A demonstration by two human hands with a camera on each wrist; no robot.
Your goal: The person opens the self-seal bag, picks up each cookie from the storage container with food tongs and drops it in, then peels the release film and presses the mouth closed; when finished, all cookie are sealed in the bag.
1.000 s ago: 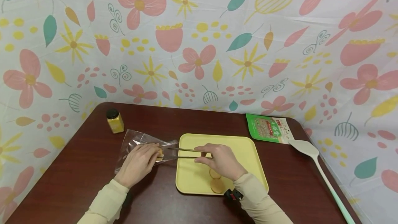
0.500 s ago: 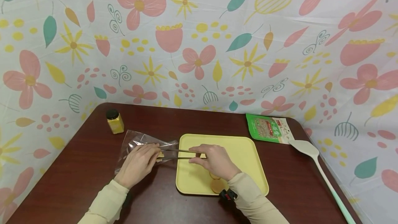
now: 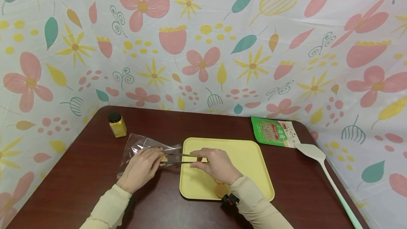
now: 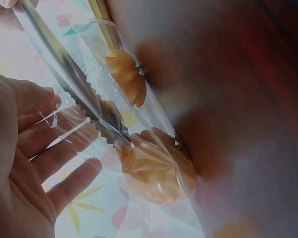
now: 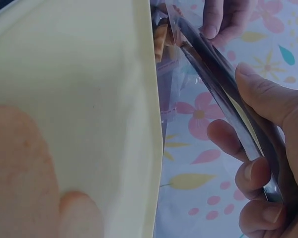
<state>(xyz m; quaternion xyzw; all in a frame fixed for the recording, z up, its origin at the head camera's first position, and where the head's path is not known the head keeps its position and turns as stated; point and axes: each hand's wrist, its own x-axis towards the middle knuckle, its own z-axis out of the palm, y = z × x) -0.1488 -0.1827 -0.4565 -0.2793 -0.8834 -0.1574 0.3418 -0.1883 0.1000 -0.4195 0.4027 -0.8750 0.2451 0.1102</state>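
Left hand [image 3: 141, 167]: down over the bag [image 3: 134, 144], thumb and fingers pinching a bit of the film near the opening, with fingers showing through the plastic in the left wrist view

Right hand [image 3: 219, 167]: over the tray [image 3: 251, 151], wrapped round the tongs [image 3: 184, 162], thumb on one arm and curled fingers on the other

Gap between hands: apart from each other, bridged by the tongs and part of the bag

Tongs: metal, toothed along the edges near the tips, running left past the edge of the tray and into the bag, tips right at one of the snacks [image 4: 159, 166], can't tell whether clamped on it or just touching

Snacks: golden brown and ridged, at least two in the bag, near each other, with a bit peeking out beside the left fingers from the head view

Bag: clear, shiny and crumpled, on the table [image 3: 178, 215] just left of the tray, one end reaching about to the rim

Tray: yellow, rounded corners, lying flat

Rounds [image 3: 222, 191]: tan and flat, at least two on the near part of the tray, one mostly hidden by the right hand

Jar [image 3: 118, 128]: yellow with a black lid, standing at the back left

Pouch [image 3: 273, 131]: green and white, lying flat at the back right

Spatula [image 3: 319, 156]: white head near a corner of the pouch, mint handle along the right edge

Backdrop [image 3: 203, 20]: pastel flowers and leaves on white
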